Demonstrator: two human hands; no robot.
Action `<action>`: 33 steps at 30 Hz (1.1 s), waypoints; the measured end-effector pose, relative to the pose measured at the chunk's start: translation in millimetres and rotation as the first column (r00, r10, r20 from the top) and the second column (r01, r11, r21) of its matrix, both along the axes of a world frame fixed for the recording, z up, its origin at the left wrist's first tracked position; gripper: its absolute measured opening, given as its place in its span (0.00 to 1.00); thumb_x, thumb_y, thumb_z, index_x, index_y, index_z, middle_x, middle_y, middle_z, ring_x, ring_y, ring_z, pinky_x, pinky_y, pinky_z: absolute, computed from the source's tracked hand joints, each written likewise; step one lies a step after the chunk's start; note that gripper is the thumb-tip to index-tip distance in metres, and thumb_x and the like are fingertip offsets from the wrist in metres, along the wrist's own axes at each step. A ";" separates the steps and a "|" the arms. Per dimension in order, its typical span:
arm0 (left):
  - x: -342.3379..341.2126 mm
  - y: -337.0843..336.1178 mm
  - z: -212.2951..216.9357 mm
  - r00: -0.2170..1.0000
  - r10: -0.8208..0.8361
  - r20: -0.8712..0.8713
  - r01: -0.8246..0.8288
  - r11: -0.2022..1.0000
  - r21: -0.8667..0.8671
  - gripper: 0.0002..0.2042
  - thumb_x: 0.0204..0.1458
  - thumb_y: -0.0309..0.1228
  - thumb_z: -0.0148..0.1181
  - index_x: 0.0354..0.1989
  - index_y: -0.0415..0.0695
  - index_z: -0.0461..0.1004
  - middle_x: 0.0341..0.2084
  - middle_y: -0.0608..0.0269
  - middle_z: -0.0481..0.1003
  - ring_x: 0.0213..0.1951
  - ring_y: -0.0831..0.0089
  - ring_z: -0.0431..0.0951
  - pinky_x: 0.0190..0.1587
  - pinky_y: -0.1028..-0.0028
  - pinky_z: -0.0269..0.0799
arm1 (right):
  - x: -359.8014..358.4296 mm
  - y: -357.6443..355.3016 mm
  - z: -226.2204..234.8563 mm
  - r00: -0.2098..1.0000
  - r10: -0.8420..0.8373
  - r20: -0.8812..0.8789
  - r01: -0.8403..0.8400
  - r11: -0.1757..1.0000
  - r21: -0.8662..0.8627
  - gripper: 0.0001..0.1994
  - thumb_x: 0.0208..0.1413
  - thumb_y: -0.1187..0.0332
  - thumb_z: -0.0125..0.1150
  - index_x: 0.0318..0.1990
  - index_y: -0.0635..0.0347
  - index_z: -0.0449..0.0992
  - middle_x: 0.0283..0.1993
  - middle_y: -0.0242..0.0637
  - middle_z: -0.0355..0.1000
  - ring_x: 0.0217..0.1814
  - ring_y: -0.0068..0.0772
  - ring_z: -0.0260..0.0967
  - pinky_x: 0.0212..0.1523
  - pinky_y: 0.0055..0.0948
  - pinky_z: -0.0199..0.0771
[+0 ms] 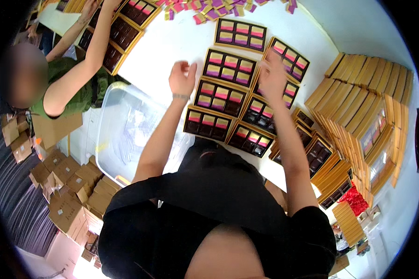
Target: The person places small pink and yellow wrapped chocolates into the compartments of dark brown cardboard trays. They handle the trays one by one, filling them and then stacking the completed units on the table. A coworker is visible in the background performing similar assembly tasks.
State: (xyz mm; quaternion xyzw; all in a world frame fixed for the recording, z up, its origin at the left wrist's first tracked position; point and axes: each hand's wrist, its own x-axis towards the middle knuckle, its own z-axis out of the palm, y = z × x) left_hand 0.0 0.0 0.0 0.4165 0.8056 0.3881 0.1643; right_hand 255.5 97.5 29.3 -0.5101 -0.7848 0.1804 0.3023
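Note:
My left hand [182,80] is above the white table [158,42], its fingers loosely bent, its thumb apart and nothing visible in it. Beside it stand two columns of dark, gold-edged boxes with square compartments. The far box [240,35] and the one nearer me [230,67] hold pink-gold and purple-gold packets in both rows. Another box [220,97] has a dark compartment at lower right. The near-left box [207,123] and near-right box [250,139] show packets only in their far rows. Over the right column my right hand [272,76] is smeared by motion; its fingers are unclear.
Loose packets [214,9] lie heaped at the far edge. Gold-edged boxes [354,97] are stacked along the right wall. A translucent plastic tub [125,125] stands left of me, with cardboard cartons [70,186] beyond. A co-worker [74,83] reaches over more boxes at upper left.

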 end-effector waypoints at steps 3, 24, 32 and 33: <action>11.0 105.4 6.3 0.990 -0.130 -0.055 0.136 0.984 0.116 0.14 0.49 0.36 0.64 0.37 0.38 0.75 0.30 0.57 0.78 0.31 0.68 0.79 0.37 0.71 0.74 | 20.9 150.9 -16.4 0.972 -0.218 0.084 0.199 0.962 0.185 0.21 0.51 0.67 0.62 0.52 0.65 0.70 0.50 0.54 0.68 0.52 0.54 0.66 0.51 0.43 0.68; 80.1 261.7 0.5 0.835 -0.314 0.453 0.365 0.931 -0.028 0.12 0.46 0.29 0.65 0.42 0.46 0.77 0.28 0.58 0.77 0.31 0.66 0.80 0.32 0.68 0.78 | 44.9 196.6 -46.0 0.536 -0.341 -0.772 -0.249 0.810 -0.531 0.16 0.55 0.74 0.58 0.50 0.71 0.72 0.54 0.51 0.67 0.51 0.44 0.72 0.52 0.35 0.72; 69.9 102.9 71.1 0.299 -0.174 0.938 0.152 0.979 0.133 0.06 0.51 0.24 0.62 0.37 0.41 0.74 0.31 0.64 0.78 0.32 0.76 0.77 0.36 0.73 0.77 | 25.4 78.3 39.8 0.115 -0.516 -0.849 -0.652 0.605 -0.456 0.15 0.60 0.81 0.46 0.53 0.81 0.65 0.54 0.56 0.67 0.57 0.50 0.68 0.59 0.42 0.72; 67.2 82.5 74.0 0.321 -0.195 0.927 0.171 0.974 0.146 0.06 0.51 0.24 0.62 0.37 0.41 0.74 0.32 0.64 0.78 0.33 0.76 0.77 0.36 0.73 0.77 | 26.5 60.8 41.8 0.173 -0.532 -0.829 -0.619 0.595 -0.512 0.15 0.60 0.81 0.46 0.54 0.80 0.65 0.54 0.56 0.67 0.56 0.49 0.68 0.58 0.42 0.72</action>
